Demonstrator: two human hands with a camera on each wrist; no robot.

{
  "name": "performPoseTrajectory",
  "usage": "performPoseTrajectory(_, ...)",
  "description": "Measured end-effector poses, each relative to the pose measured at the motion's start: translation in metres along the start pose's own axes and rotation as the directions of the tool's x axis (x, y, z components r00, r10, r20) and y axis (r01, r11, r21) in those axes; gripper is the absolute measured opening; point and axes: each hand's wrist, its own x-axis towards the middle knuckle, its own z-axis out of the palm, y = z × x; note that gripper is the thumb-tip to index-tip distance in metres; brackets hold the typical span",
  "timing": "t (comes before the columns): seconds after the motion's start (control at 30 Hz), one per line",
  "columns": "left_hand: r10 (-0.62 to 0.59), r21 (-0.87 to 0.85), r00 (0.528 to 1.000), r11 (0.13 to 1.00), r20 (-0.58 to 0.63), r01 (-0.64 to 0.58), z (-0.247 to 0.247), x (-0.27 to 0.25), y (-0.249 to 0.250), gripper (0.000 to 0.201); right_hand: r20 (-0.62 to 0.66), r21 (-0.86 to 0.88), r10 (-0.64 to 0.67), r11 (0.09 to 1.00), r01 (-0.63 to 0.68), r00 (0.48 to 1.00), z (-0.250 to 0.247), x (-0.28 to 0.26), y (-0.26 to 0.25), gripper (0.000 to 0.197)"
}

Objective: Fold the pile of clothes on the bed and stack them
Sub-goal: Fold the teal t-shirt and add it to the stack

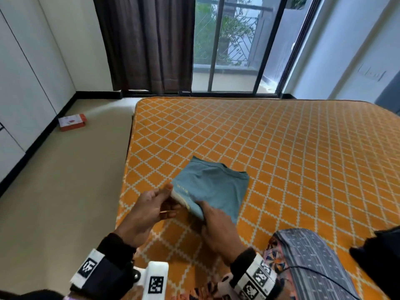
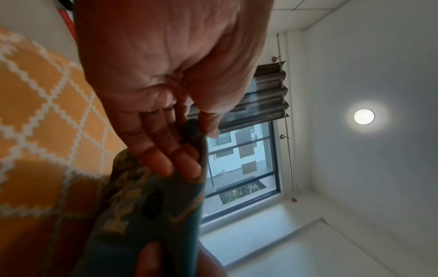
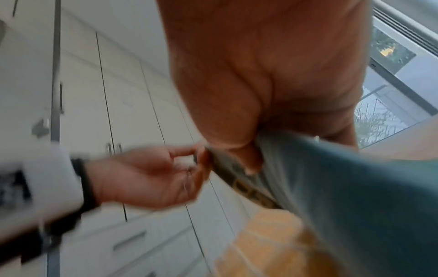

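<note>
Teal garment [image 1: 213,187]: partly folded on the orange lattice-patterned bed [image 1: 303,148], near edge pinched by left hand [image 1: 149,207] and right hand [image 1: 217,224]. Risk: layers slipping askew if either pinch loosens mid-fold. Surroundings: brown curtain [image 1: 147,44], glass door [image 1: 236,44], white wardrobes [image 1: 23,79].

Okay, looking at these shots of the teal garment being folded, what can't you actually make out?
- Print on the teal garment: too small in the head view, blurred in the wrist views.
- Right hand fingertips: tucked under the cloth.
- Patterned clothes and dark garment: cut off by frame edges.
</note>
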Motion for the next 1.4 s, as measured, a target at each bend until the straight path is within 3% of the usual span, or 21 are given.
performPoseTrajectory(0.07,0.087,-0.017,0.996,0.996,-0.012,-0.088,-0.013,0.004,0.013,0.053,0.117,0.114,-0.165,0.982,0.152,0.979,-0.03,0.011,-0.011,0.059)
performPoseTrajectory(0.17,0.256,-0.082,0.967,0.963,-0.009,-0.256,-0.033,0.005,0.036,0.056,0.312,0.25,-0.289,0.944,0.216,0.905,-0.069,0.044,-0.044,0.018)
performPoseTrajectory(0.23,0.339,-0.171,0.939,0.924,-0.047,-0.342,-0.043,0.002,0.052,0.051,0.386,0.408,-0.258,0.909,0.087,0.885,-0.091,0.07,-0.074,0.017)
performPoseTrajectory(0.33,0.364,-0.363,0.917,0.842,-0.162,-0.399,-0.062,-0.005,0.068,0.049,0.433,0.564,-0.208,0.821,-0.084,0.877,-0.123,0.101,-0.118,0.02)
performPoseTrajectory(0.43,0.35,-0.372,0.888,0.815,-0.297,-0.445,-0.087,-0.014,0.073,0.043,0.394,0.686,-0.183,0.711,-0.155,0.901,-0.155,0.12,-0.154,0.019)
performPoseTrajectory(0.57,0.417,-0.157,0.818,0.847,-0.396,-0.508,-0.111,-0.029,0.073,0.059,0.303,0.859,-0.153,0.47,-0.201,0.941,-0.193,0.121,-0.173,0.021)
performPoseTrajectory(0.7,0.556,0.14,0.748,0.826,-0.362,-0.546,-0.116,-0.044,0.062,0.084,0.251,0.955,-0.089,0.183,-0.232,0.964,-0.209,0.108,-0.138,0.027)
performPoseTrajectory(0.8,0.597,0.337,0.745,0.796,-0.298,-0.503,-0.117,-0.04,0.053,0.069,0.287,0.957,0.024,0.027,-0.287,0.958,-0.187,0.095,-0.082,0.028)
performPoseTrajectory(0.87,0.603,0.481,0.743,0.763,-0.29,-0.431,-0.116,-0.031,0.05,0.06,0.339,0.94,0.141,-0.006,-0.342,0.93,-0.159,0.086,-0.03,0.031)
performPoseTrajectory(0.97,0.522,0.597,0.796,0.757,-0.307,-0.266,-0.108,-0.012,0.04,0.073,0.449,0.865,0.371,0.049,-0.5,0.813,-0.111,0.065,0.057,0.036)
performPoseTrajectory(1.03,0.463,0.658,0.824,0.737,-0.326,-0.154,-0.1,-0.001,0.034,0.055,0.457,0.788,0.557,0.108,-0.606,0.693,-0.081,0.055,0.105,0.024)
performPoseTrajectory(1.1,0.444,0.692,0.83,0.715,-0.337,-0.101,-0.091,0.01,0.028,0.036,0.405,0.775,0.663,0.117,-0.621,0.629,-0.06,0.056,0.131,0.015)
performPoseTrajectory(1.13,0.436,0.711,0.833,0.699,-0.34,-0.076,-0.086,0.016,0.025,0.027,0.355,0.777,0.681,0.166,-0.607,0.64,-0.054,0.06,0.136,0.019)
performPoseTrajectory(1.17,0.425,0.732,0.84,0.68,-0.338,-0.05,-0.082,0.023,0.021,0.019,0.273,0.764,0.683,0.274,-0.584,0.677,-0.05,0.065,0.138,0.026)
performPoseTrajectory(1.27,0.383,0.788,0.875,0.615,-0.295,-0.004,-0.067,0.047,0.006,0.013,0.03,0.675,0.555,0.602,-0.426,0.831,-0.045,0.079,0.129,0.041)
performPoseTrajectory(1.33,0.332,0.802,0.907,0.597,-0.261,0.012,-0.057,0.063,-0.003,0.016,0.108,0.539,0.369,0.759,-0.367,0.923,-0.036,0.081,0.123,0.043)
performPoseTrajectory(1.4,0.268,0.811,0.935,0.585,-0.232,0.034,-0.048,0.078,-0.013,0.024,0.285,0.36,0.272,0.858,-0.366,0.919,-0.024,0.082,0.129,0.05)
